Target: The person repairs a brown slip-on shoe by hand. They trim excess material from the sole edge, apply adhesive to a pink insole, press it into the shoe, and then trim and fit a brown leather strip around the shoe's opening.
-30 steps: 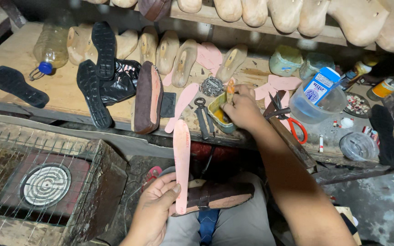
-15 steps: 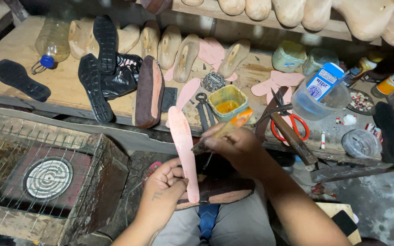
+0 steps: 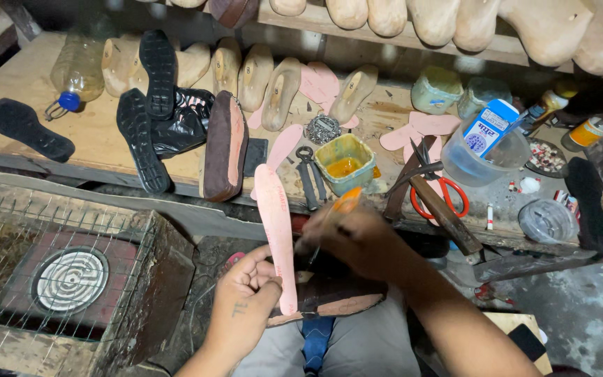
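My left hand [image 3: 246, 300] grips the lower end of a long pink insole [image 3: 276, 230] and holds it upright over my lap. My right hand [image 3: 357, 241] is closed on a glue-tipped brush [image 3: 347, 201], its orange end up, just right of the insole. Under both hands a brown shoe upper [image 3: 333, 297] lies across my lap. A square tin of yellow glue [image 3: 345, 164] stands on the bench edge just above my right hand.
The wooden bench [image 3: 71, 132] carries black soles, wooden shoe lasts, a brown leather upper [image 3: 223, 146], pliers [image 3: 307, 174], red-handled scissors [image 3: 441, 192], a hammer, a plastic bottle [image 3: 75, 70] and jars. A wire-caged heater [image 3: 71, 279] sits at lower left. More lasts line the shelf above.
My right hand has come back from the glue tin with the brush and now sits beside the insole over my lap. The left hand kept hold of the insole, tilting it slightly.
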